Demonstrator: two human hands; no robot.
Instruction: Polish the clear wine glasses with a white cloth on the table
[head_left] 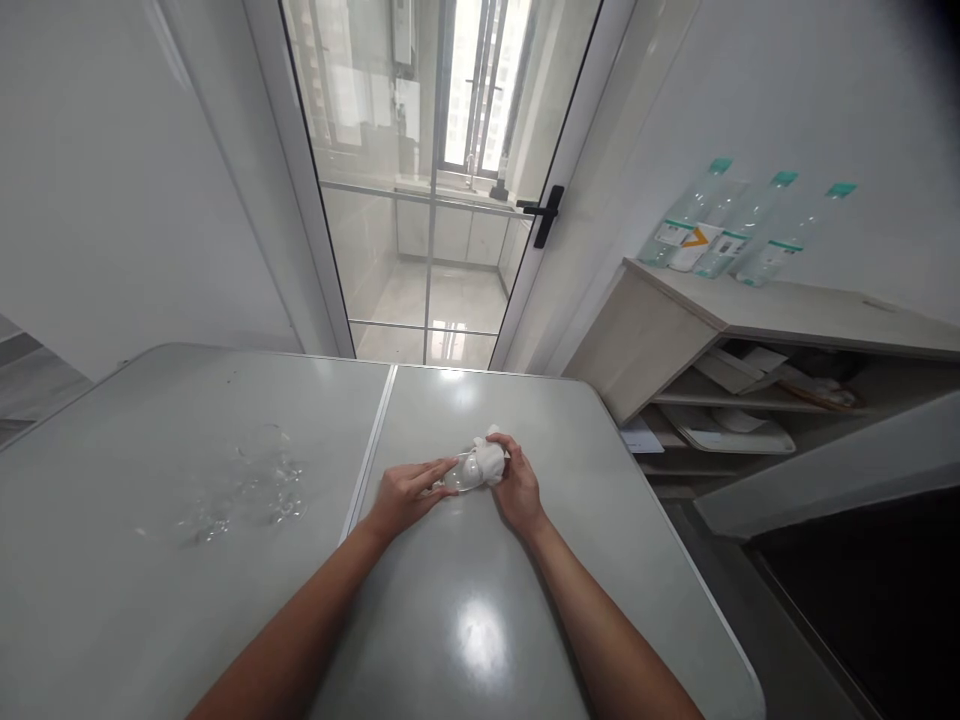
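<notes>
A small clear glass [459, 473] lies on its side between my hands, low over the grey table [480, 620]. My left hand [405, 494] grips its base end with the fingers closed around it. My right hand [516, 482] is closed on a crumpled white tissue [490, 458] that is pressed into or against the glass's open end.
Several clear glasses [247, 490] stand on the table's left half, hard to tell apart. A light wooden shelf unit [652, 340] on the right carries three plastic bottles [742, 235] on top and papers inside. A glass door [435, 180] with a black handle is behind the table.
</notes>
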